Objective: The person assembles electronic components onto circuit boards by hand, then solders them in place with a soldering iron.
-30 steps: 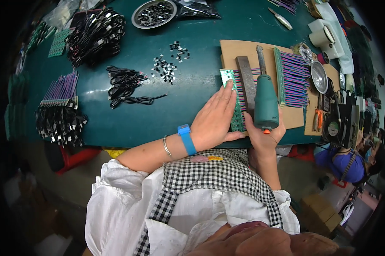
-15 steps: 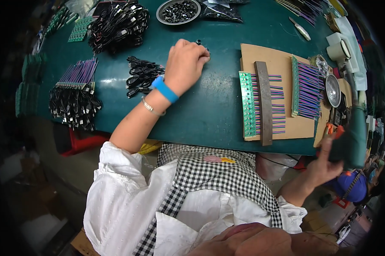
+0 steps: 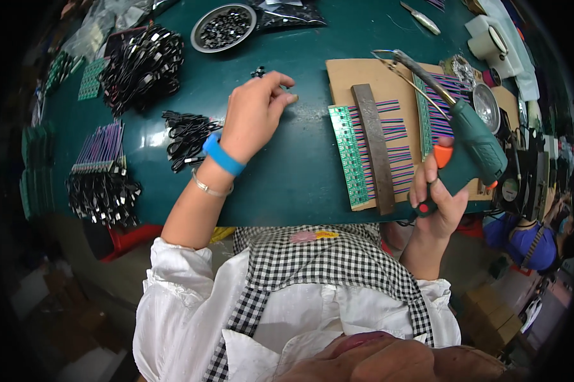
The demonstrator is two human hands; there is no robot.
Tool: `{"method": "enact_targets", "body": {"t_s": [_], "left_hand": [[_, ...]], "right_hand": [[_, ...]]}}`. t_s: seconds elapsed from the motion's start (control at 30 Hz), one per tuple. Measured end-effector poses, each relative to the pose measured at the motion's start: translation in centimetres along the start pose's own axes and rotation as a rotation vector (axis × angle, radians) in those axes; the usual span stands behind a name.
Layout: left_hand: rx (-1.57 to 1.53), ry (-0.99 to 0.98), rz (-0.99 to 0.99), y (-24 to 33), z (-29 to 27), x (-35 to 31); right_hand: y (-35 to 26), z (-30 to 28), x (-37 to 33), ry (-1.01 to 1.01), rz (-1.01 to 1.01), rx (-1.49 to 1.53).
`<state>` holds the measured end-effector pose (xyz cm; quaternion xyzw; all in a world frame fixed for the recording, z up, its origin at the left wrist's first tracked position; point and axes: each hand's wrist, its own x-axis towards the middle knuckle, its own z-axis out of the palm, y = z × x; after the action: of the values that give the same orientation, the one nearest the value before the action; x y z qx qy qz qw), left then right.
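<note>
The strip of green circuit boards (image 3: 349, 156) lies on a sheet of cardboard (image 3: 344, 73) on the green worktop (image 3: 293, 184), to the right of the left hand (image 3: 254, 114) and to the left of the right hand (image 3: 441, 197). Its long axis runs from the far side toward the person, the near end slanting a little rightward. The left hand is nearer its far end, just apart from it; the right hand is closer to its near end, with a dark metal bar (image 3: 372, 149) between, laid across the pink-and-blue wires (image 3: 396, 134) that point rightward.

The left hand reaches out over the worktop, back of the hand up, fingers bent, thumb tip and index finger apart; whether anything is pinched beneath cannot be told. Small black connectors (image 3: 258, 72) sit just beyond its knuckles, and a bundle of black cables (image 3: 188, 137) lies left of the wrist.

The right hand's grip is wrapped around the handle of a green soldering gun (image 3: 481, 143), a finger by its orange trigger, the tip directed away and leftward.
</note>
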<state>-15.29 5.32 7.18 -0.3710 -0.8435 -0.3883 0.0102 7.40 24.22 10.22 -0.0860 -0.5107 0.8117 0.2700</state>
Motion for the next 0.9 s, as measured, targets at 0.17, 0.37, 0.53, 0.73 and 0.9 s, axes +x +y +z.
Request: {"method": "enact_targets", "body": {"t_s": [0.17,0.37,0.53,0.73,0.9], "left_hand": [[-0.804,-0.223,-0.235,4.4,0.9,-2.3],[-1.331,-0.174,-0.334,6.7,2.9,-3.8],[-1.224,-0.019,-0.081,7.2,4.2,-4.1],[-1.081,-0.023,-0.015,7.3,4.6,-4.2],[-0.844,0.008,0.122,7.0,4.4,-3.7]], "right_hand": [[0.3,1.2,0.9,-0.005,0.139,-0.05],[1.6,2.9,2.3,-0.02,0.197,-0.13],[1.5,3.3,2.6,-0.052,0.254,-0.123],[1.8,3.5,2.8,-0.033,0.323,-0.114],[2.0,3.1,3.1,0.003,0.334,-0.14]]}}
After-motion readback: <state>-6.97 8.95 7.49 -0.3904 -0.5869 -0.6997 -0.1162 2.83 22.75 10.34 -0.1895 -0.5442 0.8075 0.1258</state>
